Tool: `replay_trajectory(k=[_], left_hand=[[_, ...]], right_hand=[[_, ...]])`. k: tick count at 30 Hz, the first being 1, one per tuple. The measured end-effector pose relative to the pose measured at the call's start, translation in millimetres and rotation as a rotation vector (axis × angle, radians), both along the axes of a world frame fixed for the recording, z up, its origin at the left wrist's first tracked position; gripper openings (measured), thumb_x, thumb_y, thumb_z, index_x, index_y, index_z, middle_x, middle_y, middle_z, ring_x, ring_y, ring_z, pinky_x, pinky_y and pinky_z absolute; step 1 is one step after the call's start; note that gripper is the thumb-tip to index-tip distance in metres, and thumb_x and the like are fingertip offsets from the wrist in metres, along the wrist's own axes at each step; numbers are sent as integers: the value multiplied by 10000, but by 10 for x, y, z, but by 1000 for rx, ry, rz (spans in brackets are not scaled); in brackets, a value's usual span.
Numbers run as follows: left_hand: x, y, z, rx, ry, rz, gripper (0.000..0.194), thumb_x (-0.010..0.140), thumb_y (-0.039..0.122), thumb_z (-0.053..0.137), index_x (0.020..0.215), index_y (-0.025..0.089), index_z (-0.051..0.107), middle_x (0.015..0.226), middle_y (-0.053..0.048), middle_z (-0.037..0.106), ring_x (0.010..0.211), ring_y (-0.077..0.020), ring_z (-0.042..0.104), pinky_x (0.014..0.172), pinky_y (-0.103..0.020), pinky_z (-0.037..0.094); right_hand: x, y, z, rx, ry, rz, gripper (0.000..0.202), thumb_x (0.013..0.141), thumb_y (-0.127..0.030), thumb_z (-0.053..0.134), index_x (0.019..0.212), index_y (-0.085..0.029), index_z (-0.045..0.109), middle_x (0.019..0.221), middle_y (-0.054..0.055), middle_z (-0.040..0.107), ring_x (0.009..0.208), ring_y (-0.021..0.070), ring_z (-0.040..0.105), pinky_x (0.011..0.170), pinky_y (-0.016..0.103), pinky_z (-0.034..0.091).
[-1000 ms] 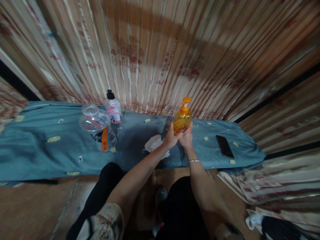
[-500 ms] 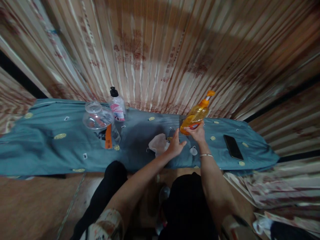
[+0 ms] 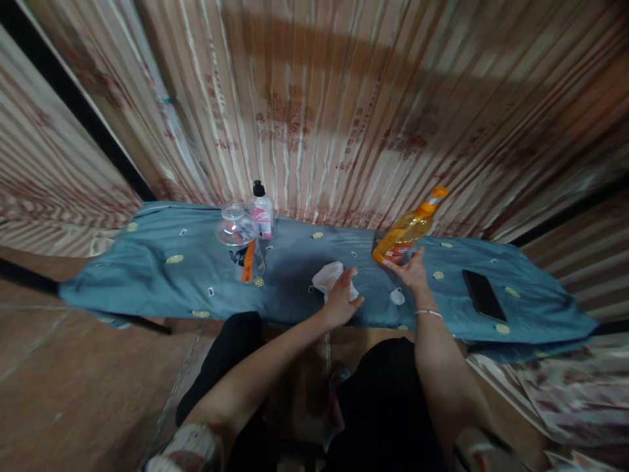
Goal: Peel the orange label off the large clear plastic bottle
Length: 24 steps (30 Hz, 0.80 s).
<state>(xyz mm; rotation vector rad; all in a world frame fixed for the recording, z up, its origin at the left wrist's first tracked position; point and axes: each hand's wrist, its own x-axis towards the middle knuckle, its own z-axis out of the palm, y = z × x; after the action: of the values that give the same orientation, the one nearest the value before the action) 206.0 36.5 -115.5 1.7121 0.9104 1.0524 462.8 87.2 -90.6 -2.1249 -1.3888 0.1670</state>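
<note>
My right hand [image 3: 411,274], with a bracelet at its wrist, grips the lower part of a pump bottle [image 3: 403,233] of yellow-orange liquid. The bottle leans to the right, its orange pump head at the upper end. Whether its base touches the cloth, I cannot tell. My left hand [image 3: 343,300] is open, thumb and fingers apart, at the right side of a crumpled white tissue [image 3: 326,278]. It partly covers the tissue; contact between them is unclear. A small whitish round piece [image 3: 397,297] lies on the cloth just below my right hand.
A clear plastic jar [image 3: 236,231] with an orange strip stands on the left, beside a pink-labelled bottle [image 3: 263,218] with a black cap. A black phone [image 3: 483,295] lies on the right of the blue-green cloth-covered bench [image 3: 167,285]. A striped curtain [image 3: 314,131] hangs behind.
My left hand has moved away from the pump bottle's base, leftward to the tissue. The bottle stays tilted in my right hand. The whole view has shifted.
</note>
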Motion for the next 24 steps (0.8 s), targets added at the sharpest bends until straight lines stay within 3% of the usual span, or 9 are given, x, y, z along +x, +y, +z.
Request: replay_trajectory(k=[2,4,5,9,13,17,19,21,24], left_hand=[[-76,-41,54,-2,-4,15,752,715,139,758,1416,208,491,1499,-179,538,1430,-347,465,1224,-590,267],[-142,-73,117,-7,-13,25,762,709,135,773,1416,209,496,1505,-178,534,1436,-347,458,1227,-587,261],[-177,-85,149,-11,-19,29,770,705,135,782,1417,207,497,1507,-181,532,1437,-345,457,1230,-583,255],[-366,-98,232,-35,-58,69,768,714,134,794,1421,206,502,1527,-181,516,1443,-340,449,1232,-582,252],[-635,-71,191,-80,-104,124,713,719,105,766,1388,187,533,1497,-168,547,1418,-349,480,1209,-590,302],[-860,-20,110,-145,-150,182,613,725,104,752,1312,167,586,1402,-177,618,1320,-345,574,1157,-588,385],[-935,14,98,-181,-187,189,542,745,107,742,1265,186,614,1315,-147,678,1227,-311,643,1104,-548,460],[-985,56,106,-221,-229,194,514,761,110,738,1251,211,621,1300,-122,691,1183,-285,671,1065,-515,501],[-1026,128,124,-288,-299,230,506,776,95,717,1258,207,612,1338,-133,666,1227,-287,650,1050,-500,512]], right_hand=[[68,-107,53,-135,-88,-65,997,758,-537,734,1492,26,362,1294,334,637,1190,381,660,947,447,542],[136,-193,141,-339,-267,-110,639,841,-493,665,1295,-46,613,1138,299,716,1096,383,703,891,461,559],[157,-223,195,-365,-292,-111,489,842,-457,670,1160,-87,695,1065,285,737,1040,391,719,851,474,566],[29,-248,445,-358,-356,-85,232,824,-367,673,898,-168,766,984,222,763,962,364,733,814,455,561],[-510,-189,672,-193,-454,69,271,892,-381,580,920,-205,784,886,150,781,835,300,735,731,379,529],[-1324,-34,734,-32,-285,420,273,937,-298,502,893,-221,760,844,73,784,814,245,736,744,327,533],[-1740,115,724,64,-179,522,277,924,-274,531,1103,-202,731,965,86,793,882,260,745,808,361,560],[-2106,318,732,142,-93,593,473,890,-298,614,1348,-182,604,1120,121,771,991,290,739,887,415,571],[-2506,702,803,192,-5,714,653,846,-359,706,1438,-163,514,1339,169,673,1227,339,654,1053,500,505]])
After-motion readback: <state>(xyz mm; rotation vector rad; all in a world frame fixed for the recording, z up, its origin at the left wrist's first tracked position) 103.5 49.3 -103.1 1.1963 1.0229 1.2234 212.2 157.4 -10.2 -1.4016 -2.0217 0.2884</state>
